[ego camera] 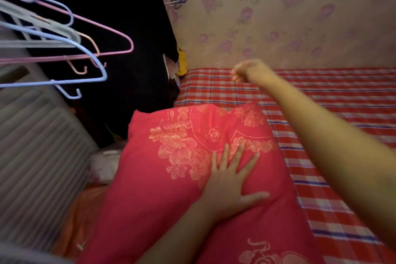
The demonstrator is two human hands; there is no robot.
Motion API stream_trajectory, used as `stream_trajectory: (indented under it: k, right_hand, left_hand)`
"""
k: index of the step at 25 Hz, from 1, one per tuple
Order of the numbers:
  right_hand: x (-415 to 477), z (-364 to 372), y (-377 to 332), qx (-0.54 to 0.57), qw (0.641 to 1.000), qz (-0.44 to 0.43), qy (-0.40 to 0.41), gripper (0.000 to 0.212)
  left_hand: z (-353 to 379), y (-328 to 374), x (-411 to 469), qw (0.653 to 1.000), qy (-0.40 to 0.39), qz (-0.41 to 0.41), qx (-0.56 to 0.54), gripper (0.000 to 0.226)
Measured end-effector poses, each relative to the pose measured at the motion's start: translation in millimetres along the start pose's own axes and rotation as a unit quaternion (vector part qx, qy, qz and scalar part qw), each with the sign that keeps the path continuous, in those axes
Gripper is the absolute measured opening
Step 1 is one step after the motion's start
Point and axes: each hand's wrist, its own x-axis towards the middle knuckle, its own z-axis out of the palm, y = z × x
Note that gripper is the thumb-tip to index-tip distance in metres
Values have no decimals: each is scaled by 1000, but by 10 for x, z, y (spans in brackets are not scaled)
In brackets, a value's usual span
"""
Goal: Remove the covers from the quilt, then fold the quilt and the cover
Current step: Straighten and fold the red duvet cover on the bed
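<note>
The pink quilt (154,188) lies as a plump folded bundle at the bed's (342,96) left edge, with the left hand (229,178) spread flat on it. The right hand (246,70) hangs blurred over the bed's far side, its grip unclear. Folding seems nearly done, and no separate cover shows.

Your left hand (227,182) and right hand (246,70), both bare, forearms bare as far as they show.

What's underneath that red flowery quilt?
The red plaid sheet shows beside the quilt, likely continuing under it. The left hand presses on top. What lies directly beneath is hidden.
</note>
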Motion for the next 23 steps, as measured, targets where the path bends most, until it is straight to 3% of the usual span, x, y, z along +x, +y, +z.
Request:
stream_trajectory:
  k: [3, 4, 6, 8, 10, 12, 15, 16, 18, 21, 23]
  right_hand:
    - [-607, 702, 102, -124, 974, -182, -52, 17]
    - [-826, 893, 247, -148, 957, -244, -50, 17]
    - [-1141, 1121, 522, -253, 923, -270, -102, 36]
    - [-1124, 1113, 775, -391, 896, -159, -138, 54]
    - [-895, 958, 944, -484, 867, -1, -117, 64]
    - [-651, 757, 994, -519, 838, 136, -98, 72]
    - [-406, 578, 965, -466, 814, 342, -55, 79]
    - [-354, 622, 936, -457, 807, 372, -34, 74]
    - [-327, 845, 935, -490, 818, 300, 22, 62]
    - [-550, 1264, 1069, -445, 884, 9, 146, 59]
    - [-709, 1329, 1153, -390, 901, -42, 186, 57]
  left_hand:
    - [-207, -195, 173, 974, 183, -111, -80, 58]
    - [-362, -388, 228, 964, 200, -169, -51, 57]
    - [-616, -951, 277, 954, 92, -280, 56, 58]
    - [-795, -1458, 222, 926, -38, -372, 60, 64]
    - [-841, -1798, 125, 891, -62, -450, -7, 71]
    - [-843, -1932, 11, 842, -4, -523, -134, 79]
    - [-777, -2221, -7, 711, 131, -563, -401, 103]
    - [-713, -2345, 25, 687, 155, -558, -439, 112]
    - [-681, -2522, 116, 692, 178, -547, -436, 91]
    - [-888, -2560, 268, 725, 211, -554, -350, 44]
    - [-1020, -2586, 384, 702, 193, -543, -418, 16]
